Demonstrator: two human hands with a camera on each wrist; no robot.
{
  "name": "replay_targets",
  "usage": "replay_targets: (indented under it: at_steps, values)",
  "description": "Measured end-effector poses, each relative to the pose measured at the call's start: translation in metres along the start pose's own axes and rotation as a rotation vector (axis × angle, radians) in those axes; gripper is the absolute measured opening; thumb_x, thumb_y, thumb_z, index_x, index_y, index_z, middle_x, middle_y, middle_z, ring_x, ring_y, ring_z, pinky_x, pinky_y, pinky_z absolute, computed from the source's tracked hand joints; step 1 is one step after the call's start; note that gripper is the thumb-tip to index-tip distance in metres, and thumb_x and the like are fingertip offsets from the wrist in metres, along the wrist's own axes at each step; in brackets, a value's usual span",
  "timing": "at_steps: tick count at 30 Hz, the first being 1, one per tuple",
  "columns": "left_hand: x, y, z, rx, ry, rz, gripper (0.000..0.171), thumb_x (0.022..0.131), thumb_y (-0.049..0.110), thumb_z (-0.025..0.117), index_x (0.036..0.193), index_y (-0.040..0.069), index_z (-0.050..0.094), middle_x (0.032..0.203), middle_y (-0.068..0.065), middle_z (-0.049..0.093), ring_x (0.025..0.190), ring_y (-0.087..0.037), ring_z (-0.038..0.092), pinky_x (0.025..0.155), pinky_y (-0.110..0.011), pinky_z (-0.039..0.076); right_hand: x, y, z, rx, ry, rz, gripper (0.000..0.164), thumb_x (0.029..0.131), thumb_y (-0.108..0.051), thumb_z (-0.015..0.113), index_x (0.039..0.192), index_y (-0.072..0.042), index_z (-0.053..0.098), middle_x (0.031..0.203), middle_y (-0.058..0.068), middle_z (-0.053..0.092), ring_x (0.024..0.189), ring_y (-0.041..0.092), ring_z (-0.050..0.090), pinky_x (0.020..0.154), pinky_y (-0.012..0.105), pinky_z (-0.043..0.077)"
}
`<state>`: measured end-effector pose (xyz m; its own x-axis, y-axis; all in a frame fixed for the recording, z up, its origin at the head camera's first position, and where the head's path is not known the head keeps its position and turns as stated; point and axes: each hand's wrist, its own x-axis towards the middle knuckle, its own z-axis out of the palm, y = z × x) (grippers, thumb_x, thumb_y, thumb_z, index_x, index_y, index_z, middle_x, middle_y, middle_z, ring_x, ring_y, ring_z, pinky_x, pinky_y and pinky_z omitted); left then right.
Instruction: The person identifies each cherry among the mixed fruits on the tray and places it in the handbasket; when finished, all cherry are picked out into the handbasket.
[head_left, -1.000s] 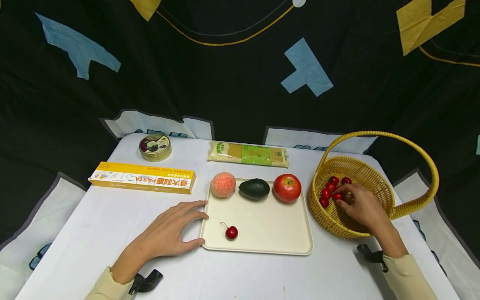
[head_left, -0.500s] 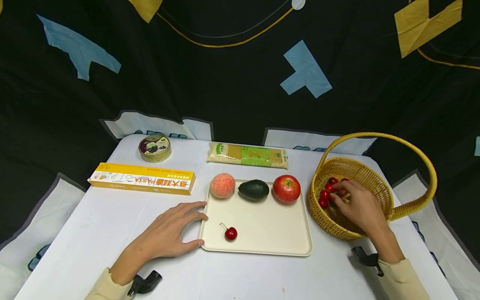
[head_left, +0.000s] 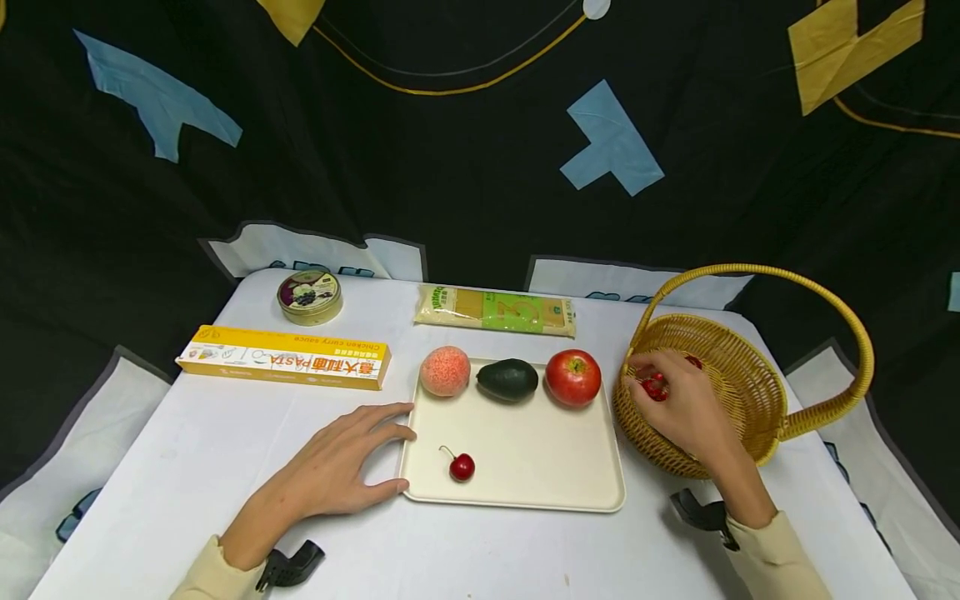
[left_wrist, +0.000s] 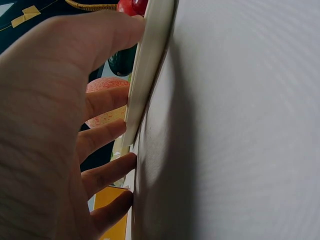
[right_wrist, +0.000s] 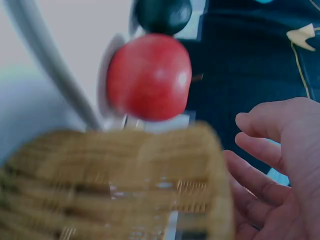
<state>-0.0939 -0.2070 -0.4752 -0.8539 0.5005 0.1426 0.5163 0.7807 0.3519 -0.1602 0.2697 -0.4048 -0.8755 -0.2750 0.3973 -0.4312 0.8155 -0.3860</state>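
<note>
In the head view my left hand (head_left: pixel 341 462) lies at the left edge of the cream tray (head_left: pixel 540 467), its spread fingertips touching the rim. Near that side of the tray is a cherry (head_left: pixel 462 467) with a stem. A peach (head_left: pixel 446 372), an avocado (head_left: pixel 507 380) and an apple (head_left: pixel 573 378) line the back. Over the left inside of the wicker basket (head_left: pixel 746 375) is my right hand (head_left: pixel 686 404), thumb and forefinger tips close together. Red cherries (head_left: pixel 656 386) show between its fingers. I cannot tell whether one is pinched; in the right wrist view the basket rim blocks the space below the fingertips.
A yellow pasta box (head_left: pixel 285 357) and a round tin (head_left: pixel 310 297) stand at the left on the white table. A bag of pasta (head_left: pixel 495 310) lies behind the tray. The basket's tall handle (head_left: pixel 855 312) arches over its back and right side.
My right hand has shifted left inside the basket, toward its left rim, and now covers more of the cherries. The left hand and the things on the tray keep their places.
</note>
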Motion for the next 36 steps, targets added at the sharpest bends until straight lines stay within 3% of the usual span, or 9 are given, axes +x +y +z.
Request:
replay_targets:
  at_steps: [10,17,26,36]
  values:
    - [0.000,-0.001,-0.001,0.003,-0.002,0.000,0.053,0.087,0.057,0.083,0.132,0.032,0.071,0.165,0.004,0.049,0.148,-0.025,0.050,0.117,-0.055,0.046,0.012,-0.030,0.030,0.094,-0.056,-0.084,0.031,0.090,-0.011,0.087,0.117,-0.005,0.074,0.107,0.009,0.074,0.082,0.022,0.069,0.069,0.040,0.063]
    - [0.001,-0.001,-0.001,-0.009,-0.010,-0.006,0.053,0.087,0.057,0.083,0.133,0.032,0.071,0.166,0.005,0.048,0.148,-0.024,0.049,0.117,-0.055,0.045,0.017,-0.053,0.050,0.190,-0.109,-0.175,0.034,0.088,-0.009,0.089,0.117,-0.003,0.073,0.108,0.011,0.073,0.086,0.019,0.073,0.074,0.037,0.066]
    - [0.001,0.000,-0.001,-0.001,-0.010,-0.004,0.054,0.087,0.057,0.083,0.133,0.031,0.071,0.166,0.004,0.048,0.148,-0.025,0.049,0.118,-0.054,0.045,0.012,-0.074,0.071,0.197,-0.176,-0.242,0.034,0.091,-0.018,0.087,0.121,-0.009,0.075,0.111,0.008,0.074,0.092,0.022,0.074,0.075,0.037,0.064]
    - [0.000,-0.001,-0.001,-0.002,-0.005,0.002,0.054,0.086,0.057,0.084,0.132,0.031,0.071,0.165,0.003,0.049,0.148,-0.025,0.050,0.118,-0.055,0.045,0.006,-0.095,0.087,0.208,-0.223,-0.281,0.034,0.091,-0.023,0.088,0.122,-0.013,0.076,0.109,0.002,0.073,0.092,0.017,0.073,0.070,0.025,0.057]
